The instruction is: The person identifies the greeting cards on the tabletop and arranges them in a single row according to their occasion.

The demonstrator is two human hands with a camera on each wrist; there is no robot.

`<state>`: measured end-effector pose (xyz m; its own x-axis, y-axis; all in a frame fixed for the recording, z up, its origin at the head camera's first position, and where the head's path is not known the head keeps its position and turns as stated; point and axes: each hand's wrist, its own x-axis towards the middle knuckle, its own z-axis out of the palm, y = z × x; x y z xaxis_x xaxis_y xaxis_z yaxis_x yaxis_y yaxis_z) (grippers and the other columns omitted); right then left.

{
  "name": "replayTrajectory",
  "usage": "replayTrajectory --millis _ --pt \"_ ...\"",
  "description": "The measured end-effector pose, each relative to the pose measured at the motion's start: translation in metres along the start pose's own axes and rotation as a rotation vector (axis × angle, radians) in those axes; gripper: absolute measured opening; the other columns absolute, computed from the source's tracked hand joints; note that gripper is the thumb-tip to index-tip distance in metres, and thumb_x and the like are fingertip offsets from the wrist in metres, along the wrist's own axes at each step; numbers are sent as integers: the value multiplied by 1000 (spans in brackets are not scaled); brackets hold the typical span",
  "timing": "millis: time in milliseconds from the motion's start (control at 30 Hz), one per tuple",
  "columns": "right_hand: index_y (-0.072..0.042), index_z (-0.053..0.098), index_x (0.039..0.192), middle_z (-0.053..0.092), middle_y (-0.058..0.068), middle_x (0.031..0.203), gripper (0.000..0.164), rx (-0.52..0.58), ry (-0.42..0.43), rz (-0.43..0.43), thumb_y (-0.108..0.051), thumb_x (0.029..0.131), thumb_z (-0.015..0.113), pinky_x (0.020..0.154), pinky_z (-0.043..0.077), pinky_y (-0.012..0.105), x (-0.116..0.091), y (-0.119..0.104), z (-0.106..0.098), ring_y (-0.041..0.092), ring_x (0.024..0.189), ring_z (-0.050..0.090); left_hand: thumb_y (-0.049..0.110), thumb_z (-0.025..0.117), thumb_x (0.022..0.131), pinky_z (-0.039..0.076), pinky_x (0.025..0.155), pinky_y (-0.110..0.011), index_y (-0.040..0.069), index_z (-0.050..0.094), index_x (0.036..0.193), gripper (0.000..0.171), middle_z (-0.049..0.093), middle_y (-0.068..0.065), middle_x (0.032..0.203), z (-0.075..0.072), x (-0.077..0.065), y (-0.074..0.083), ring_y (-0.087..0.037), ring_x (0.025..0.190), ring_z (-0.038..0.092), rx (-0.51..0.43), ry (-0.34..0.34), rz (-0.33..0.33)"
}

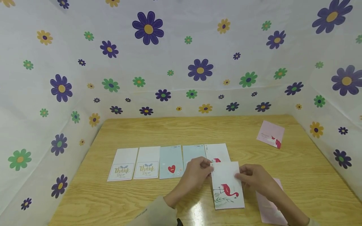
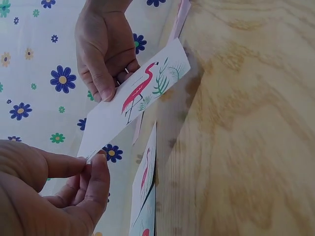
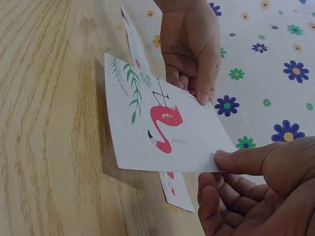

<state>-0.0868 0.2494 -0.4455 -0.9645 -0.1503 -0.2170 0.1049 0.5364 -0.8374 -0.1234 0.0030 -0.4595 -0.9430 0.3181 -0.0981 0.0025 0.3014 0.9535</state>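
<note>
Both hands hold one white card with a red flamingo and green leaves (image 1: 227, 185), raised a little above the table. My left hand (image 1: 197, 171) pinches its upper left corner between thumb and finger. On the opposite edge, the thumb and fingers of my right hand (image 1: 258, 179) pinch the card; the right wrist view shows the thumb lying on the printed face. Behind it lies a second flamingo card (image 1: 219, 151), partly covered by the held one. A pink card (image 1: 268, 207) rests under my right forearm, which hides part of it.
Left of the second flamingo card, a row holds two white "Thank you" cards (image 1: 121, 164) (image 1: 147, 163) and two light blue cards (image 1: 171, 160) (image 1: 193, 153). Another pink card (image 1: 271, 134) lies at the back right of the wooden table (image 1: 169, 128). Flowered cloth (image 1: 175, 50) surrounds the table.
</note>
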Motion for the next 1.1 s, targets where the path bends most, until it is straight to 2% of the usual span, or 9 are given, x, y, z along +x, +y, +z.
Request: replayTrajectory --millis 167,300,567,733,1100 --pt "3 69 107 67 4 82 24 9 46 31 -17 95 74 62 52 30 2 0 -3 20 76 60 8 70 96 60 65 -30 -1 69 104 12 69 -1 82 3 4 -1 -15 68 70 -76 -6 -19" --pt "6 68 112 70 5 87 28 31 60 35 -17 96 73 67 53 28 3 0 -6 18 77 61 9 70 97 60 63 -29 -2 68 103 12 69 -2 81 6 6 -4 -14 67 69 -91 -20 -35" --pt "8 66 118 68 6 91 35 30 81 56 -20 98 71 69 51 28 5 1 -11 19 80 60 6 72 95 60 65 -30 -2 68 105 13 68 -1 82 10 10 -1 -16 69 70 -74 -24 -32" --pt "9 66 119 69 7 93 36 47 91 44 -19 98 71 71 54 28 7 2 -15 19 80 62 9 72 96 59 64 -27 0 68 104 13 68 1 80 11 14 3 -16 69 70 -52 -6 -32" --pt "9 65 123 71 8 97 39 54 117 73 -21 99 71 72 56 28 10 0 -24 21 82 66 13 73 96 57 64 -25 3 69 105 13 67 2 78 15 23 14 -12 67 68 -33 19 -19"
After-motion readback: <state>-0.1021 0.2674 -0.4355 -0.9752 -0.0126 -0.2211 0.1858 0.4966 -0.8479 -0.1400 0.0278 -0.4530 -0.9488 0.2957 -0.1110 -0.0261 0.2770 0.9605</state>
